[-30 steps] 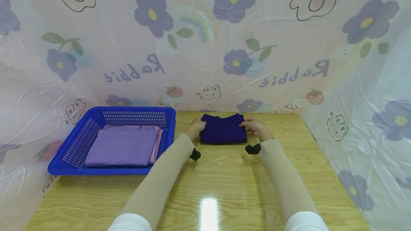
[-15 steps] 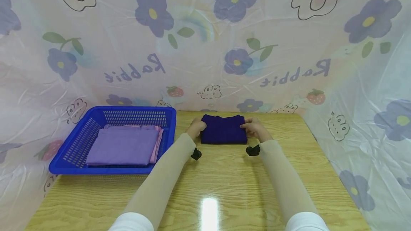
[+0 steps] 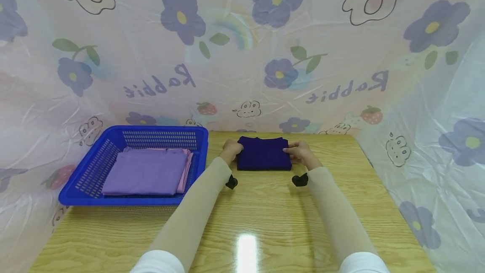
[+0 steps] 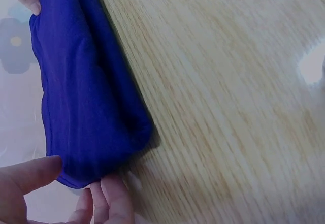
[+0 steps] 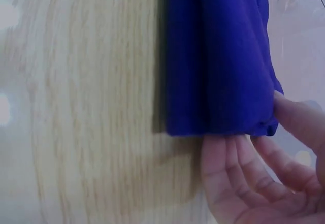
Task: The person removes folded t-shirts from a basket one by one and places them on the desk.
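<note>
A folded dark blue garment (image 3: 263, 154) lies near the back edge of the wooden table, its upper edge dipping like a neckline. My left hand (image 3: 230, 151) pinches its left end; in the left wrist view the thumb (image 4: 38, 173) is on top and the other fingers go beneath the cloth (image 4: 86, 92). At the opposite end my right hand (image 3: 301, 153) grips the cloth the same way, thumb above and fingers (image 5: 244, 168) under the folded layers (image 5: 228, 61). The fingertips under the cloth are hidden.
A blue plastic basket (image 3: 132, 202) stands on the left of the table (image 3: 273, 222). Inside it lie a folded lilac cloth (image 3: 145, 174) and a pink one (image 3: 185, 176) beneath. A printed curtain (image 3: 235, 62) hangs close behind the table and along both sides.
Both hands keep their hold on the ends of the dark blue garment. Its top edge lies slightly lower and flatter than a second ago.
</note>
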The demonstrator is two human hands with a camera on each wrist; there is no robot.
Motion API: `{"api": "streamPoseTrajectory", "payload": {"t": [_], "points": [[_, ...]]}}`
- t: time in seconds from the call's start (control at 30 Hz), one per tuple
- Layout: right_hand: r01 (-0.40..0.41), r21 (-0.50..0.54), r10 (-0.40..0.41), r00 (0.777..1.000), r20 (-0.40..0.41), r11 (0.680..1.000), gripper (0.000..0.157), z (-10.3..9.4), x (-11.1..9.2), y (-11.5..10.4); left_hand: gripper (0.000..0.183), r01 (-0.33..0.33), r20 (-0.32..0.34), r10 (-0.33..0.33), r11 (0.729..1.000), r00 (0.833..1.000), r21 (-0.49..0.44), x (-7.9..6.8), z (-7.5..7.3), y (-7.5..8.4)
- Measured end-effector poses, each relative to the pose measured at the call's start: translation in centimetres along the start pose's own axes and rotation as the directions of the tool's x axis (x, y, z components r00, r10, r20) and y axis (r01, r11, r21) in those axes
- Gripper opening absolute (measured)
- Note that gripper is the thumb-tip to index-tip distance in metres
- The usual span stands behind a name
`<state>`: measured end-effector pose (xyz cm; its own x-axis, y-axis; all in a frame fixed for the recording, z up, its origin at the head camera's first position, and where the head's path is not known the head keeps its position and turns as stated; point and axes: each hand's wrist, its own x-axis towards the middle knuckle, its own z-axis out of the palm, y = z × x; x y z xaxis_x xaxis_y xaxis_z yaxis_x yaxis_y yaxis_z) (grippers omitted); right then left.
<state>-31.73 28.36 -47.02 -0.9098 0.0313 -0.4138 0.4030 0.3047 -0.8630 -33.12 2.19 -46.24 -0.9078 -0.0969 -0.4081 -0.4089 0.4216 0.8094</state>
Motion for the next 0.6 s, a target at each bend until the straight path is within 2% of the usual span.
{"api": "streamPoseTrajectory", "payload": {"t": [0.17,0.37,0.47,0.6], "points": [[0.021,-0.018,-0.021,1.000,-0.016,1.000,0.057,-0.3,-0.3,-0.1,0.045,-0.010,-0.009,0.009,0.999,1.000,-0.043,-0.2,-0.4,0.3],[0.043,0.022,-0.042,0.998,-0.039,0.999,0.060,-0.6,-0.9,-1.1,0.048,0.038,-0.047,-0.042,0.997,0.998,-0.065,-0.1,-0.8,1.5],[0.055,0.025,-0.053,0.997,-0.059,0.998,0.061,-0.8,-1.2,-1.7,0.046,0.062,-0.027,-0.063,0.997,0.998,-0.043,0.1,-1.1,2.4],[0.071,-0.005,-0.072,0.993,-0.096,0.997,0.058,-0.8,-1.4,-2.3,0.048,0.060,0.044,-0.057,0.995,0.997,-0.079,-0.1,-2.0,3.4]]}}
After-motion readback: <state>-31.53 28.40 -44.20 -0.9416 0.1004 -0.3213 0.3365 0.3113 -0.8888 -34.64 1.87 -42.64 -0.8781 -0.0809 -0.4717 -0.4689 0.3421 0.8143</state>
